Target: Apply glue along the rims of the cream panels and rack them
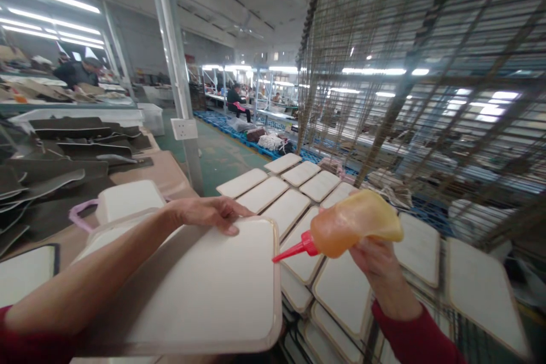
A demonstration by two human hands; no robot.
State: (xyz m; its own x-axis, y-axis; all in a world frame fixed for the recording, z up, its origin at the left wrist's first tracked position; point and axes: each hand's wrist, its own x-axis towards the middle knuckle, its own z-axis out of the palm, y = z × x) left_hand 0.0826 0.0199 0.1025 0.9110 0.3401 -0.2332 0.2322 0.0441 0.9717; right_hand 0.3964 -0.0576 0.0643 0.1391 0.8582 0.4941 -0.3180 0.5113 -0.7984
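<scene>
Far left, a dark-edged panel [25,273] and a heap of dark sheets [72,139], then a little stack of pale trays or panels [132,199] just behind the left forearm; a careless elbow might nudge that stack. Left hand [215,213] next: thumb flat on the face, fingers over the far edge, so it's holding the pale panel [213,290], which sits low in front of the person, left of the bottle. Fingertips past the edge are hidden. Risk here: only that one side is visibly gripped, so a push on the right rim [277,301] could tip or twist the panel, and a thumb sliding toward the border could smear anything wet (the upper right corner looks shiny and yellowish, though can't say if it's wet). Then the red nozzle [298,247], tip right at that rim; touching or just off it, can't tell. Main worry, I'd judge: if the tip slips inward, a line of fluid could land on the clean face; if it slips outward, drips could hit the panels laid out below [343,290]. Amber bottle [354,224] lies nearly level, gripped by the right hand [375,259], fingers closed round it, some out of sight behind; squeezing too hard would probably blob the bead, too softly leave gaps. Far right, the raised wire mesh [390,119] hangs over the panels; if it dropped, it could mark them.
</scene>
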